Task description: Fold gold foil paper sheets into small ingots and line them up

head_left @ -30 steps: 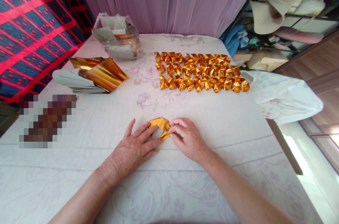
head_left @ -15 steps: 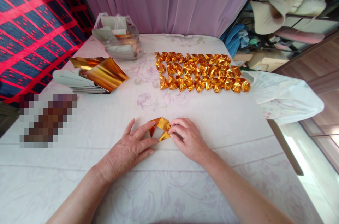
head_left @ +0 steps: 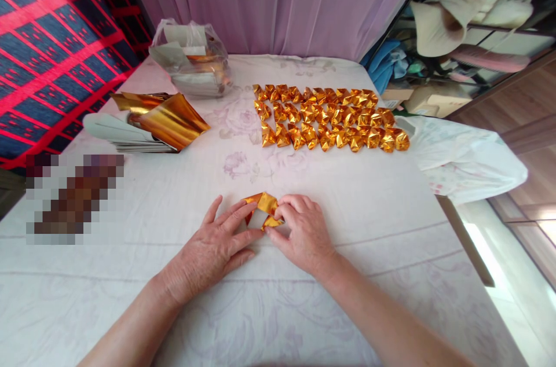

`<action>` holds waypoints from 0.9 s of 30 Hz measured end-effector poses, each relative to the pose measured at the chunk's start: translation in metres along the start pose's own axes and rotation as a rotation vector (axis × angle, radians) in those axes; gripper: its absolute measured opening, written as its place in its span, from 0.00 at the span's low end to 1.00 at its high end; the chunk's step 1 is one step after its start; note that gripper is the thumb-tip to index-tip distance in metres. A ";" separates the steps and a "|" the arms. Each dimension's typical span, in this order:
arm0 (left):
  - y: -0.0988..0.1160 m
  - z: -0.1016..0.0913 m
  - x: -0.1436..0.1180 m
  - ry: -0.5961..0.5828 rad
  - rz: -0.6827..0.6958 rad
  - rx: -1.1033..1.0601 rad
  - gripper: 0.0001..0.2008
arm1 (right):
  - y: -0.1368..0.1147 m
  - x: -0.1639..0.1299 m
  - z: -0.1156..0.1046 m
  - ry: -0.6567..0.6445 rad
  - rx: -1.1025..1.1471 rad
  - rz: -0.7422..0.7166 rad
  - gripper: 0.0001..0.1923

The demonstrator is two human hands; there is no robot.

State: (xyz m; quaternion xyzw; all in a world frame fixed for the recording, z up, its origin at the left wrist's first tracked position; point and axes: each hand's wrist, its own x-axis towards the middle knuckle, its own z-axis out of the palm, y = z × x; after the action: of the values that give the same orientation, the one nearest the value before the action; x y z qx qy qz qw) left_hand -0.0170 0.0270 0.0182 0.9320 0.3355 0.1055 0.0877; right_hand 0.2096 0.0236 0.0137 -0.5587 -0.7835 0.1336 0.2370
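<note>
One folded gold foil strip [head_left: 267,202] touches the left hand [head_left: 208,248], whose fingers are spread. The right hand [head_left: 308,234] pinches the strip's right side. Rows of gold foil lumps [head_left: 334,117] sit behind.

near strip [head_left: 268,202]: gold foil-like paper, glossy, creased. rowed nuggets [head_left: 334,118]: same shiny foil look, crinkled facets. loose sheets [head_left: 174,124]: mirror-bright gold faces, matt grey paper backs. clear bag [head_left: 202,74]: thin wrinkled plastic, glossy. table cover [head_left: 365,199]: matt, smooth. curtain [head_left: 286,2]: purple cloth, soft sheen. white bag [head_left: 473,153]: thin, plastic-looking. panel [head_left: 516,118]: wood-grained, smooth.
</note>
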 end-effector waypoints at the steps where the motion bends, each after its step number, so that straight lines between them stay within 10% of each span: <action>1: 0.000 0.000 0.000 -0.001 0.000 0.006 0.14 | -0.001 0.000 0.000 -0.001 -0.011 0.009 0.08; 27: -0.008 -0.002 0.000 -0.005 -0.053 -0.154 0.10 | 0.025 0.000 -0.004 -0.041 0.208 -0.143 0.11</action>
State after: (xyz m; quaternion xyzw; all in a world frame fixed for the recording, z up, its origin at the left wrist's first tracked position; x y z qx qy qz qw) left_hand -0.0223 0.0330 0.0183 0.9135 0.3508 0.1262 0.1630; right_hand 0.2322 0.0313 0.0054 -0.4710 -0.8079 0.2083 0.2863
